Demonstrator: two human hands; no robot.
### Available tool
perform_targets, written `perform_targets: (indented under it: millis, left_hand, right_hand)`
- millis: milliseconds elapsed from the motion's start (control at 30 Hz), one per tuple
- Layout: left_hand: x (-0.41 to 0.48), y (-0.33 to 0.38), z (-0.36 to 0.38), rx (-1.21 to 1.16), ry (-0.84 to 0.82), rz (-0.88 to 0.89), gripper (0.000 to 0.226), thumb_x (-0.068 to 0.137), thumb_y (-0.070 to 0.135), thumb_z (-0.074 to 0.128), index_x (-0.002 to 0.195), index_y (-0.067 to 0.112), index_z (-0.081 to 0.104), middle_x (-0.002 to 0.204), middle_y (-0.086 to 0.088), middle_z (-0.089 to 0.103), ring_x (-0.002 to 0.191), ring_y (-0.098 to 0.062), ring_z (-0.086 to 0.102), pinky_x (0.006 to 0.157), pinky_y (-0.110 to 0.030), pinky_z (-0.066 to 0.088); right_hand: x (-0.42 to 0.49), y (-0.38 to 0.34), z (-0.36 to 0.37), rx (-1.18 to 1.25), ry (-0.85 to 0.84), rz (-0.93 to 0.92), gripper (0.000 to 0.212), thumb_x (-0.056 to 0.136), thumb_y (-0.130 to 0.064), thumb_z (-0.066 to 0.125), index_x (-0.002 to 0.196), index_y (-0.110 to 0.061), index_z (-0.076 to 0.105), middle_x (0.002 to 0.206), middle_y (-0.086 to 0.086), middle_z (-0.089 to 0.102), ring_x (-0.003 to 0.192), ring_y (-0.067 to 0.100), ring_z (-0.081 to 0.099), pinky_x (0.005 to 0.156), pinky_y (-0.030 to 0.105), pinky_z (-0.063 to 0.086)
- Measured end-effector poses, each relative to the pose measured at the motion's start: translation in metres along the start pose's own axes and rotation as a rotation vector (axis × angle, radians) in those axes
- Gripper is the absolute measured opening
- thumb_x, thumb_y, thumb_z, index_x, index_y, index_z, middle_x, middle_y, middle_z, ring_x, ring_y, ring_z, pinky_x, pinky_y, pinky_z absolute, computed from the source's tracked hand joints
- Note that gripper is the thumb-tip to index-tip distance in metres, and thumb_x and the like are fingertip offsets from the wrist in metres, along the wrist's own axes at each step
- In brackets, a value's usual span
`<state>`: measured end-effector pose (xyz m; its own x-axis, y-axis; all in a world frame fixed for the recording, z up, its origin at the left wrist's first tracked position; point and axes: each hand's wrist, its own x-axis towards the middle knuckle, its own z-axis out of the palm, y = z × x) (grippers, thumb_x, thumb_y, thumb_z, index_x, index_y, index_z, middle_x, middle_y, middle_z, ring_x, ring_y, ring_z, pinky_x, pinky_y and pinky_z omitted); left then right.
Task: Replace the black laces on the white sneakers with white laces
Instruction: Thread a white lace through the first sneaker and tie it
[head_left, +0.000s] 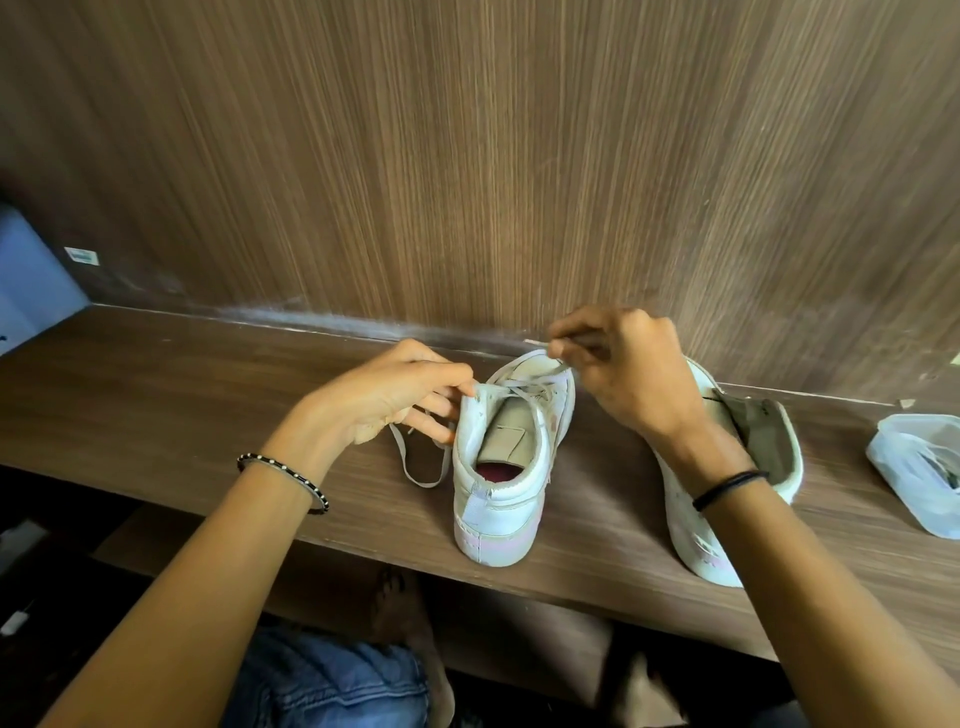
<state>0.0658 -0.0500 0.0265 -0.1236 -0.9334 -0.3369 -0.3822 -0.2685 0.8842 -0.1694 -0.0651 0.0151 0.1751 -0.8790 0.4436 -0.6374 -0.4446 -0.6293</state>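
A white sneaker (498, 488) stands upright on the wooden shelf (182, 415), heel towards me. A white lace (415, 467) runs through its upper eyelets and loops down on its left side. My left hand (395, 400) grips the sneaker's left collar edge between thumb and fingers. Above the tongue, my right hand (628, 369) pinches the lace's other end. A second white sneaker (727, 499) lies on its side to the right, partly hidden behind my right forearm. No black lace is visible.
A clear plastic bag (919, 467) with something inside lies at the shelf's right end. A wood-grain wall (467, 156) rises straight behind the shoes. A blue-grey surface (31, 280) shows at far left. Blue denim (322, 680) and bare feet are below the shelf.
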Motion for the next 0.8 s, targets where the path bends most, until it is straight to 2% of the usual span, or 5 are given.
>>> perform_targets:
  millis: [133,233,300,467,800]
  left_hand:
    - [-0.002,0.001,0.001,-0.002,0.002,-0.009,0.020,0.094,0.017,0.068,0.099,-0.001,0.076,0.113,-0.018,0.070,0.103,-0.027,0.071,0.071,-0.034,0.063]
    - [-0.004,0.003,0.002,-0.052,0.018,-0.029,0.013,0.093,0.012,0.069,0.085,0.004,0.076,0.099,-0.013,0.073,0.087,-0.021,0.076,0.068,-0.032,0.064]
    - [-0.003,0.002,0.001,-0.071,0.012,-0.033,0.014,0.093,0.010,0.069,0.082,0.005,0.077,0.093,-0.013,0.075,0.081,-0.018,0.077,0.066,-0.031,0.063]
    - [0.000,-0.003,-0.001,-0.087,-0.018,-0.023,0.030,0.100,0.014,0.061,0.117,-0.010,0.065,0.102,-0.015,0.074,0.104,-0.030,0.072,0.083,-0.035,0.061]
    - [0.002,-0.003,-0.005,-0.085,-0.049,-0.023,0.037,0.102,0.015,0.059,0.125,-0.014,0.059,0.126,-0.033,0.061,0.121,-0.045,0.060,0.094,-0.044,0.055]
  right_hand:
    - [-0.006,-0.016,0.003,0.272,-0.159,0.061,0.011,0.089,-0.013,0.078,0.100,-0.012,0.077,0.089,-0.004,0.079,0.086,-0.001,0.073,0.080,0.008,0.052]
    - [-0.008,-0.020,0.007,0.256,-0.203,0.059,0.007,0.086,-0.017,0.082,0.093,-0.019,0.079,0.083,-0.005,0.079,0.082,0.007,0.075,0.079,0.015,0.056]
    - [-0.009,-0.021,0.011,0.210,-0.233,0.036,0.005,0.086,-0.018,0.082,0.090,-0.019,0.079,0.084,-0.007,0.078,0.081,0.003,0.073,0.078,0.012,0.054]
    - [-0.007,-0.019,0.012,0.157,-0.306,0.054,0.006,0.092,-0.017,0.074,0.096,-0.017,0.078,0.092,-0.008,0.077,0.084,0.001,0.071,0.077,0.007,0.050]
    - [-0.005,-0.016,0.013,0.192,-0.364,0.092,0.013,0.092,-0.010,0.071,0.098,-0.016,0.081,0.092,-0.007,0.077,0.090,-0.004,0.069,0.077,0.001,0.046]
